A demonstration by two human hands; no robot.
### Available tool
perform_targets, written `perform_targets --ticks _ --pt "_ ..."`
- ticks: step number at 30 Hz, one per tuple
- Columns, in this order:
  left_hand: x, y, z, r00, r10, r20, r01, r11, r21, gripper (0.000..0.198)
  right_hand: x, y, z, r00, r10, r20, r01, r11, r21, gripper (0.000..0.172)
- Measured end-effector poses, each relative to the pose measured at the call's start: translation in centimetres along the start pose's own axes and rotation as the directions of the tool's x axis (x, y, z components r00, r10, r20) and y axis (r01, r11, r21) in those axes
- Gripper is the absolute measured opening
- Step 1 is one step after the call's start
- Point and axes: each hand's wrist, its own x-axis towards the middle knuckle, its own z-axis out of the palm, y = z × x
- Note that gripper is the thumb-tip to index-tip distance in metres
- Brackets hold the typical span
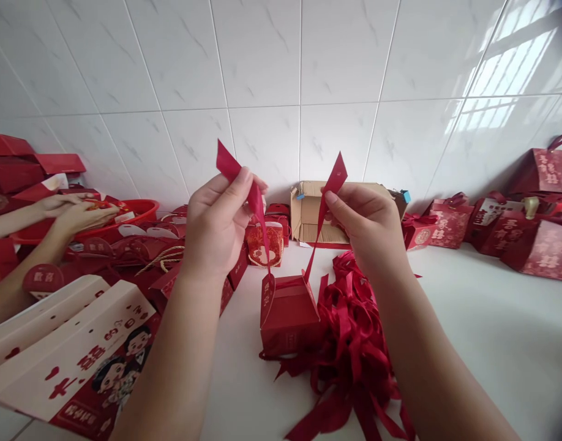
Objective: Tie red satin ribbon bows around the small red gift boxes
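Note:
A small red gift box (288,315) stands on the white surface between my forearms. A red ribbon (262,226) runs up from its top in two strands. My left hand (219,220) pinches the left strand, whose pointed end sticks up above my fingers. My right hand (366,223) pinches the right strand in the same way, its tip near the tiled wall. Both hands are raised above the box, with the strands pulled apart.
A heap of loose red ribbons (354,361) lies right of the box. An open cardboard carton (308,211) sits by the wall. Red gift boxes (533,233) line the right side. At left, another person's hands (74,211) work over a red basin (138,211); a large printed box (74,355) lies near.

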Motion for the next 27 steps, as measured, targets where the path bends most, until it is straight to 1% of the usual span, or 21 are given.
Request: perform_targets --ticks 3,5,7,8,9,10,12,14,17,21,27 --pt "0.0 0.0 -0.7 0.999 0.007 0.031 -0.009 0.997 0.077 0.019 0.0 -0.1 -0.1 1.000 -0.006 -0.013 0.006 1.000 0.007 0.008" --pt "-0.1 0.1 -1.0 0.995 -0.049 0.084 0.035 0.985 0.168 0.019 -0.1 -0.2 -0.2 1.000 -0.008 -0.018 0.009 1.000 0.007 0.008" --pt "-0.2 0.2 -1.0 0.982 -0.139 0.129 0.101 0.959 0.265 0.020 -0.1 -0.3 -0.3 0.999 -0.022 -0.030 0.022 1.000 -0.008 0.009" --pt "-0.3 0.2 -0.9 0.978 -0.163 0.132 0.117 0.947 0.298 0.021 -0.1 -0.4 -0.3 0.999 -0.034 -0.040 0.033 0.999 -0.016 0.009" --pt "-0.3 0.2 -0.7 0.980 -0.158 0.117 0.114 0.943 0.314 0.021 -0.1 -0.5 -0.4 0.998 -0.047 -0.049 0.045 0.999 -0.023 0.009" --pt "-0.3 0.1 -0.6 0.989 -0.121 0.087 0.088 0.947 0.310 0.019 -0.1 -0.5 -0.4 0.997 -0.059 -0.058 0.058 0.998 -0.027 0.008" --pt "-0.2 -0.1 -0.4 1.000 -0.005 0.006 0.003 0.964 0.265 0.016 -0.1 -0.6 -0.4 0.994 -0.083 -0.072 0.081 0.996 -0.031 0.008" --pt "0.0 -0.3 -0.4 0.993 0.096 -0.068 -0.080 0.974 0.210 0.014 -0.1 -0.6 -0.4 0.993 -0.094 -0.077 0.092 0.995 -0.035 0.009" --pt "0.3 -0.6 -0.6 0.977 0.173 -0.126 -0.148 0.972 0.183 0.009 -0.2 -0.6 -0.4 0.992 -0.096 -0.086 0.093 0.995 -0.039 0.010" --pt "0.2 -0.6 -0.4 0.967 0.207 -0.151 -0.169 0.958 0.232 0.007 -0.3 -0.6 -0.3 0.992 -0.093 -0.084 0.089 0.995 -0.050 0.011" --pt "-0.2 -0.2 0.3 0.977 0.162 -0.138 -0.123 0.959 0.256 0.010 -0.4 -0.8 -0.2 0.992 -0.090 -0.093 0.085 0.995 -0.060 0.010"
